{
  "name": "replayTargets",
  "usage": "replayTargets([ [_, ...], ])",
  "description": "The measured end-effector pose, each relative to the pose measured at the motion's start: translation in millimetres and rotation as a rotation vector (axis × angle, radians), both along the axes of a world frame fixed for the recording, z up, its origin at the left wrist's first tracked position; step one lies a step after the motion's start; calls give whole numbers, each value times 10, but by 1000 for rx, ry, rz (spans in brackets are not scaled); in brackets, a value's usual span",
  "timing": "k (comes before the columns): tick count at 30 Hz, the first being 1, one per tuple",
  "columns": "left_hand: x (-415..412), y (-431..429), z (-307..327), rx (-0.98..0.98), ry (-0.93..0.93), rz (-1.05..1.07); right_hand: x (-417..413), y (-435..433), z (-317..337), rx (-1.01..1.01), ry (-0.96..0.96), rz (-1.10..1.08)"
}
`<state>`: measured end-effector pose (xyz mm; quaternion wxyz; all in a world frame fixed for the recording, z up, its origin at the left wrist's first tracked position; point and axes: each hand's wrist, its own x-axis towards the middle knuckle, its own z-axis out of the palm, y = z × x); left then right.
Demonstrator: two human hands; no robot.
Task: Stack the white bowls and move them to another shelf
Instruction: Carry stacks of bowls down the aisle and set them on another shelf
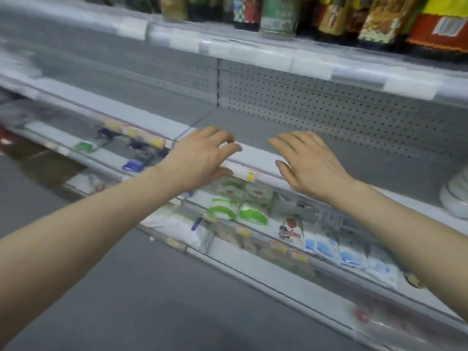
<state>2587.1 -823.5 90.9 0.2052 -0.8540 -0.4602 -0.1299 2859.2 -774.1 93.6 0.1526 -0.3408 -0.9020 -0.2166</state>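
Both my hands hang empty over the front lip of the grey shelf [255, 122]. My left hand [202, 158] has its fingers loosely bent, my right hand [309, 163] is spread and relaxed, and neither touches anything I can make out. The white bowls [455, 198] sit far to my right on this same shelf, cut off by the frame's edge and blurred. They look nested in a pile, but I cannot count them.

I judge them stiff and smooth, likely ceramic or hard plastic, so slippery at the rim and liable to chip if knocked against the metal. A pile will be heavier than it looks and may slide apart if tipped. I would take it with both hands low on opposite sides, fingers under the bottom bowl, and keep it level.
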Motion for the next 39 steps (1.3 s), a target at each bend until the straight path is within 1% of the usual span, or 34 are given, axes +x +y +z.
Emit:
replayTargets([
  [3,-795,-424,-16,20,-13,133,-867,-90,-46,7,-22,157],
  [7,-1726,-949,-58,12,-38,339,-1957,-227,-88,-35,-69,339],
  [13,-2801,-1563,-218,18,-160,710,-3523,-283,-281,-153,-107,531],
  [16,-3308,-1763,-298,8,-219,874,-4300,-289,-329,-161,-119,617],
  [20,-4192,-1860,-427,-27,-250,1066,-5475,-195,-418,-175,-121,725],
  [23,-4694,-1820,-486,-56,-291,1177,-6192,-62,-491,-206,-144,747],
  [30,-6108,-1510,-489,-98,-364,1347,-7865,420,-495,-252,-180,742],
  [36,-7224,-1140,-548,-142,-378,1349,-8947,846,-500,-277,-174,714],
  [39,-7869,-885,-541,-153,-342,1323,-9528,1047,-471,-284,-136,694],
])
